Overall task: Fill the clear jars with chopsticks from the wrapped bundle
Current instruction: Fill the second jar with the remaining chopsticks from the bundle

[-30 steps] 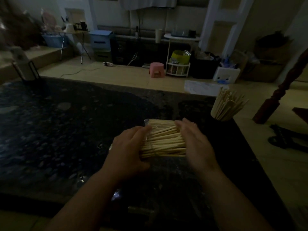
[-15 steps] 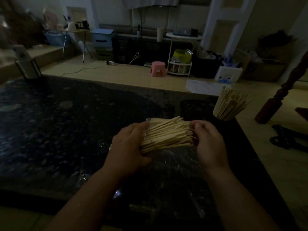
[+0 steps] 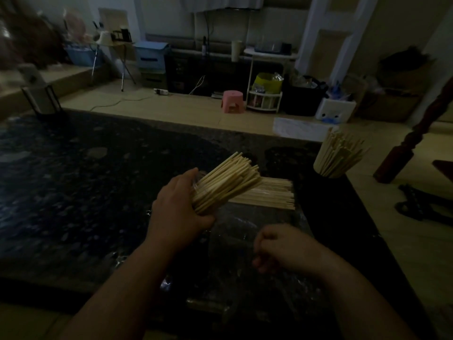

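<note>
Since 0.5 s ago, head view: left hand [image 3: 176,212] grips handful of chopsticks [image 3: 225,182], now lifted off the wrapped bundle [image 3: 269,195], flat on table [image 3: 73,180]. Right hand [image 3: 282,249] pulled back, curled; can't tell if pinching wrap [image 3: 235,224]. Sticks light, stiff, slippery: grip mid-length. Filled jar [image 3: 335,158] far right.

Pale matt wooden chopsticks [image 3: 225,185] over a glossy, dark speckled stone countertop [image 3: 98,182].
</note>
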Tool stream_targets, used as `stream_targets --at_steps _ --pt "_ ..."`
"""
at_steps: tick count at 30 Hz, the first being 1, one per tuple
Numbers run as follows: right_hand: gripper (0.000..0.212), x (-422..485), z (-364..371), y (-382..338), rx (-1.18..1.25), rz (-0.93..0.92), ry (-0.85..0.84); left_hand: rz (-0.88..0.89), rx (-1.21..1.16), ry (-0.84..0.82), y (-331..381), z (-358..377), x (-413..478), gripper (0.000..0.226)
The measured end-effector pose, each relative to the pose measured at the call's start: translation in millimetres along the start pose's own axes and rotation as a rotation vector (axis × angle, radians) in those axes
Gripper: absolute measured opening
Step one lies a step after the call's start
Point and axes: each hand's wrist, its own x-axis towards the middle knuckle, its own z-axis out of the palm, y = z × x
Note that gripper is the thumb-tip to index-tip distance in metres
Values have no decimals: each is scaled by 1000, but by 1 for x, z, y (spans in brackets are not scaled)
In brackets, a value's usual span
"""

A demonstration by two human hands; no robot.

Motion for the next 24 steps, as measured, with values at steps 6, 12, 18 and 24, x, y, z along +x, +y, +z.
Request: stream_targets --at_steps 6,12,18,24 --pt "35 15 14 25 -570 44 57 -12 -30 7 -1 -1 2 103" --pt "76 49 40 52 -551 -39 214 -20 -49 37 -3 -1 4 104" --pt "66 87 42 48 -501 -28 360 -61 -80 80 -2 0 10 103" --pt "44 116 25 19 -558 94 534 -102 -83 107 -7 4 15 102"
